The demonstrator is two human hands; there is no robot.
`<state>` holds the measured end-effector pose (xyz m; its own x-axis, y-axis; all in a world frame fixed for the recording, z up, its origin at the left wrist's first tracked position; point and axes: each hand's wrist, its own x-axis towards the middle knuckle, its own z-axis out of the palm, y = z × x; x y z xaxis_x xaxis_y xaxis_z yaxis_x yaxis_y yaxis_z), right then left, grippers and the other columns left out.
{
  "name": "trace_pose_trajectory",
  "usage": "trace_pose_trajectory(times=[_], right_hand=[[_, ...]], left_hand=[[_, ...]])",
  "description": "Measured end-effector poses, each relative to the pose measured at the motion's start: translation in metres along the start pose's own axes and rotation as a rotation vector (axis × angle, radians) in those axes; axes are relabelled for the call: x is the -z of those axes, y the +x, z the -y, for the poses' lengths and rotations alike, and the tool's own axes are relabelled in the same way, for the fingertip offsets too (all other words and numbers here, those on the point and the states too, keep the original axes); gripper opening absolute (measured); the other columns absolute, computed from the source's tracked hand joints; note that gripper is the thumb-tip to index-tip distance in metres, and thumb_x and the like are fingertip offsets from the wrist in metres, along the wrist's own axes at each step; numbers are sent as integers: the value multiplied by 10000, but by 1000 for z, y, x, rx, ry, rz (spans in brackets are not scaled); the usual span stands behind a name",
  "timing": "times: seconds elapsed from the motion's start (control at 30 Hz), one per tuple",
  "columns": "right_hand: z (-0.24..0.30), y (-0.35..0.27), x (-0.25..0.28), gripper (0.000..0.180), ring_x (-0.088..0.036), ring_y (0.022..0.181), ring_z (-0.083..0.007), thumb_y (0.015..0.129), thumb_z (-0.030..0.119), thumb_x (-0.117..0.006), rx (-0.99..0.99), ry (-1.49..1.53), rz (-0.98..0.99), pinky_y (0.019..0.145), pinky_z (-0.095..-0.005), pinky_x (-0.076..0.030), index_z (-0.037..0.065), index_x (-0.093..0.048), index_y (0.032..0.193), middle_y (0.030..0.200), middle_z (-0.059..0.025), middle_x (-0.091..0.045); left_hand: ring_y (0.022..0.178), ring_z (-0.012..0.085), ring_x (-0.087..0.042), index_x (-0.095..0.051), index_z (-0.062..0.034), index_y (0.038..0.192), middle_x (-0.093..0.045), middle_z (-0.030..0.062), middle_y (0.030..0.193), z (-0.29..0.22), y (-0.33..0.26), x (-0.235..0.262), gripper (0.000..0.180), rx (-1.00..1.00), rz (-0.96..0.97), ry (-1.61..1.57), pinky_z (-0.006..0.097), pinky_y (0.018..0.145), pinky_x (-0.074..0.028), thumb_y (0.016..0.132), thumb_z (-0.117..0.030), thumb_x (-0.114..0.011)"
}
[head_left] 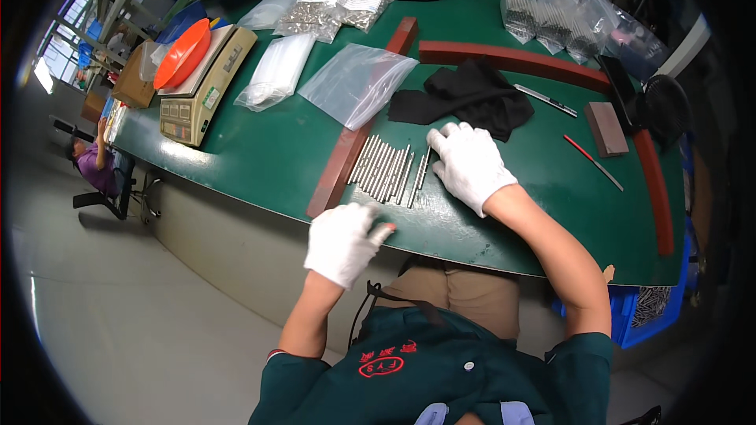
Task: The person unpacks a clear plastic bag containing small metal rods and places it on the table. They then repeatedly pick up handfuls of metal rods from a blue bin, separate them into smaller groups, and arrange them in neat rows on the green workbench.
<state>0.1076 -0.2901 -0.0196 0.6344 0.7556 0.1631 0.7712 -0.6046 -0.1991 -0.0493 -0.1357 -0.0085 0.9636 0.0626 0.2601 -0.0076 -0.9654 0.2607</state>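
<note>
A row of slim silver metal rods [381,168] lies side by side on the green tabletop, against a brown-red bar [340,165]. My right hand [471,167], in a white glove, is at the right end of this row. Its fingers are bent, with thumb and fingertips at the outermost metal rod [424,167], whose upper end they partly cover. My left hand [344,241], gloved too, hovers at the table's front edge below the rods. Its thumb stands apart from the slightly blurred fingers, and nothing shows between them.
Beyond the rods lie a clear plastic bag [358,83] and a black cloth [465,98]. A scale [206,86] with an orange dish [183,53] stands left. A cutter knife [546,100], a red-handled tool [592,162], a brownish block [605,130] and a small fan [663,110] are right.
</note>
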Motion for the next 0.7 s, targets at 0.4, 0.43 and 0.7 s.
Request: trace_pose_trajectory(times=[0.4, 0.43, 0.7], right_hand=[[11, -1, -9, 208, -544, 880, -266, 729, 151, -551, 9, 124, -37, 767, -380, -419, 50, -598, 905, 864, -115, -568], [9, -5, -5, 207, -543, 879, -265, 738, 156, -554, 12, 134, -16, 767, -381, -418, 48, -596, 909, 864, -115, -567], [7, -89, 62, 174, -526, 795, -220, 726, 114, -604, 6, 195, -88, 692, -348, -395, 82, -585, 896, 813, -48, -554]], left_hand=[[664, 268, -548, -563, -74, 786, -565, 90, 696, -6, 9, -20, 139, 19, -135, -52, 354, 614, -433, 686, -71, -660], [660, 272, -542, -557, -72, 788, -561, 92, 698, -6, 5, -13, 145, 2, -167, -55, 354, 612, -431, 683, -50, -654], [600, 233, -503, -533, -60, 870, -554, 44, 704, 12, -24, -2, 285, -31, -571, -143, 331, 599, -405, 636, 46, -655]])
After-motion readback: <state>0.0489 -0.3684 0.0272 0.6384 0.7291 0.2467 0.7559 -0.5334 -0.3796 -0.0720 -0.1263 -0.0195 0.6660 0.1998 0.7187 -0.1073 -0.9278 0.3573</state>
